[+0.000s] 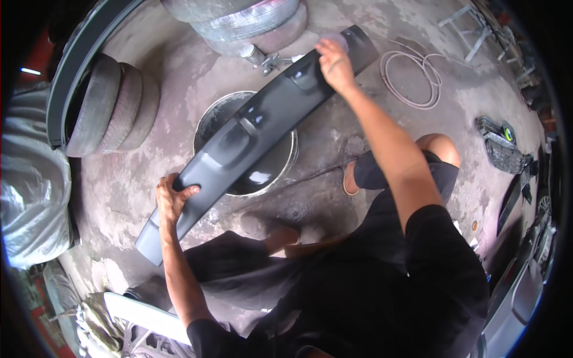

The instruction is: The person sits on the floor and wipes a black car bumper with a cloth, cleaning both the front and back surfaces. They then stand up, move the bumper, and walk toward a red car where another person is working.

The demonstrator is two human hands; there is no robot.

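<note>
A long dark grey plastic car bumper panel (224,146) with moulded recesses lies slanted across the top of a round black tub (295,149), from lower left to upper right. Near its lower left end, my left hand (171,200) grips the panel, with the thumb on top and the fingers around the far edge. Toward the upper right end is my right hand (335,65), slightly blurred by motion. Its fingers are closed at a pinkish-grey pad (339,42) against the panel's surface; the pad's exact kind cannot be made out.
Stacked tyres (256,24) stand beyond the tub, beside a metal spray gun (268,61). More tyres (98,107) lean at left, with a dark curved trim (57,107) over them and a plastic-wrapped bundle (33,203) nearby. At right lie a coiled hose (388,77) and black parts (501,146).
</note>
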